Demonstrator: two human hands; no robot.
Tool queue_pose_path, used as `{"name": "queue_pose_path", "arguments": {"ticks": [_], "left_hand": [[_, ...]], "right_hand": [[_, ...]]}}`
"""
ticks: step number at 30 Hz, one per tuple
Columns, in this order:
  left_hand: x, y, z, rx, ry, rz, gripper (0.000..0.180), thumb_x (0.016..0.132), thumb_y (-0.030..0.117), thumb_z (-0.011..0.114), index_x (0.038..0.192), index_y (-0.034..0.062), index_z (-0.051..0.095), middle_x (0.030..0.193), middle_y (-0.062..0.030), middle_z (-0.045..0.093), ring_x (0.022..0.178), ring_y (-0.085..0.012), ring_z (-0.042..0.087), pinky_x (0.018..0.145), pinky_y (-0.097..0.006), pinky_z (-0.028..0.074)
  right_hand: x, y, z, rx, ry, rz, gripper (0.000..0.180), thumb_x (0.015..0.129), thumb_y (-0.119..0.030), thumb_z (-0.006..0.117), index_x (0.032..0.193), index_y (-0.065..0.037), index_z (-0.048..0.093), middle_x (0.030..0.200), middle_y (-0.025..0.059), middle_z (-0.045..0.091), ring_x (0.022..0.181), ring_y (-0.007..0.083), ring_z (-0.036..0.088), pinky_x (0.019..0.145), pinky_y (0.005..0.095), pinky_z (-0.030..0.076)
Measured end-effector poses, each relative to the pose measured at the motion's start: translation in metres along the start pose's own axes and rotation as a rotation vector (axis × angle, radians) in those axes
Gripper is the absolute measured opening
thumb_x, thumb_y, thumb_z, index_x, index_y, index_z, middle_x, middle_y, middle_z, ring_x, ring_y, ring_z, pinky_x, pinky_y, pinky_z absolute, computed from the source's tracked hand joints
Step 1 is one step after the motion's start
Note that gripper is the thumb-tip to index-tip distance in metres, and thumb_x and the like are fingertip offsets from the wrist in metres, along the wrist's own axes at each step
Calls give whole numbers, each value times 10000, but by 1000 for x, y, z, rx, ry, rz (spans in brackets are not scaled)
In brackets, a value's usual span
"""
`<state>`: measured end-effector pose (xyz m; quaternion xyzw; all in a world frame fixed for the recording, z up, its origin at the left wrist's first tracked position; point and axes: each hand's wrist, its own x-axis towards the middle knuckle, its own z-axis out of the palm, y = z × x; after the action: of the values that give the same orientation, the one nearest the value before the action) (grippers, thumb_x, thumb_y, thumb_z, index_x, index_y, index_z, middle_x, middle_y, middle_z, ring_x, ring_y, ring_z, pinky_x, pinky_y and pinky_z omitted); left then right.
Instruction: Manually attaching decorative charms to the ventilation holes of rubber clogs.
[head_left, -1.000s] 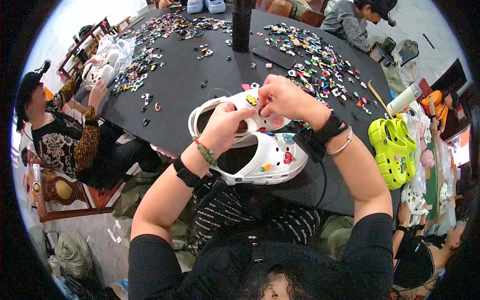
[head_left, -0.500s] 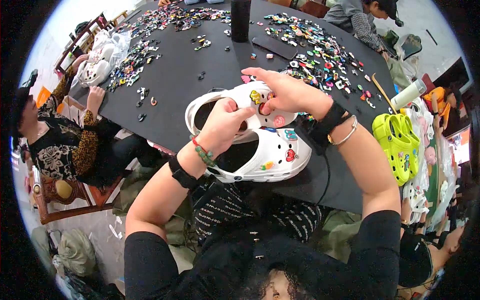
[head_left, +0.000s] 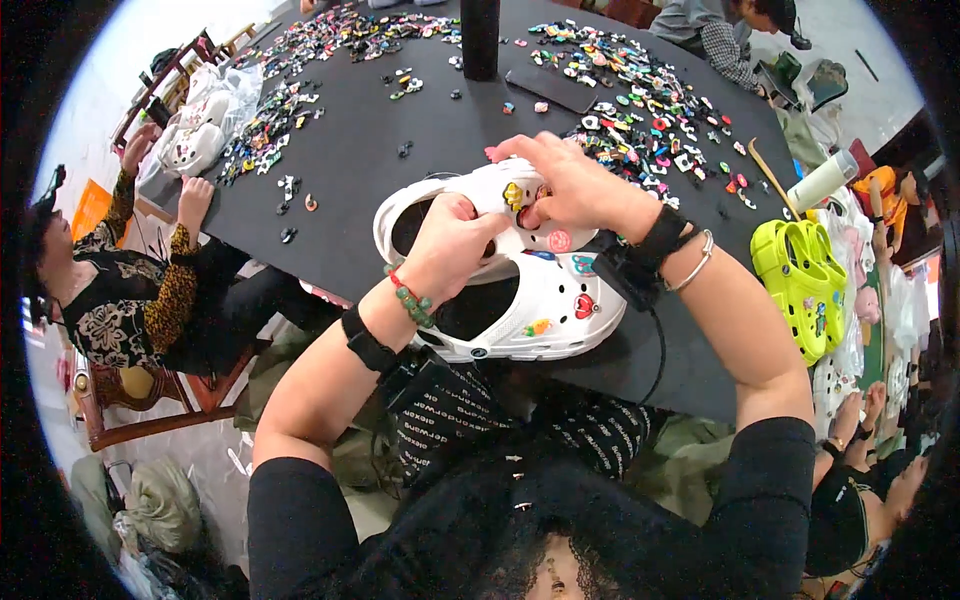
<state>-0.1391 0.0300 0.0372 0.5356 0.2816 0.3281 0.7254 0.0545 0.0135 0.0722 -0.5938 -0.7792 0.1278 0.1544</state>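
Note:
Two white clogs lie side by side on the black table in front of me. On the far clog (head_left: 484,184) sit a yellow charm (head_left: 513,195) and a round pink charm (head_left: 558,241). My left hand (head_left: 452,250) is closed on this clog, its thumb against the upper near the opening. The thumb of my right hand (head_left: 580,188) presses at a small reddish charm (head_left: 527,216) on the toe, while its fingers curl over the far side, partly hidden. Closer to me, the near clog (head_left: 515,335) carries a red heart-like charm (head_left: 584,305), a blue one and an orange one.
Heaps of colourful shoe charms (head_left: 655,125) spread over the far table, around a black cylinder (head_left: 481,40) and a dark flat case (head_left: 550,90). Lime-green clogs (head_left: 797,285) and a pale bottle (head_left: 823,182) stand at right. A person sits at left beside white clogs (head_left: 192,145).
My hands keep nearly the same grip on the far clog. At left, the other person's far hand has lifted from the white clogs. The view has shifted slightly.

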Motion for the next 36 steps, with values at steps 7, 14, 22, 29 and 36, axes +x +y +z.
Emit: {"name": "queue_pose_path", "arguments": {"ticks": [7,14,22,29,36], "left_hand": [[-2,9,4,-91,37,-92,242,880,92,677,1068,-56,638,936,-90,703,767,-150,699,665,-279,565],[6,-6,-6,-43,44,-46,220,860,120,712,1019,-27,676,876,-40,687,657,-77,606,561,-231,449],[6,-10,-9,-96,23,-2,205,865,95,693,1023,-32,661,871,-38,678,632,-67,584,526,-226,420],[3,-7,-9,-48,-22,-30,231,883,33,647,1101,-43,641,1003,-72,702,827,-125,681,709,-269,542],[1,4,-10,165,-49,-111,208,883,14,606,1077,-44,652,969,-63,709,787,-117,683,677,-256,543]], "right_hand": [[-26,-4,3,-77,295,-195,450,684,-118,820,1088,-102,624,1018,132,578,1030,338,562,883,426,478],[-31,-9,3,168,238,-58,170,655,-119,815,777,-74,706,992,102,590,996,296,565,885,396,458],[-17,-3,-1,47,217,-210,191,585,-106,846,694,-118,690,1343,68,522,1314,337,373,1071,471,328],[-6,7,-1,-21,132,-380,343,602,-71,845,870,-109,635,1524,131,350,1388,394,322,1087,519,332],[1,-4,-8,466,-126,-122,960,647,3,799,1459,-197,327,1311,219,531,1222,419,509,1018,472,425]]}}
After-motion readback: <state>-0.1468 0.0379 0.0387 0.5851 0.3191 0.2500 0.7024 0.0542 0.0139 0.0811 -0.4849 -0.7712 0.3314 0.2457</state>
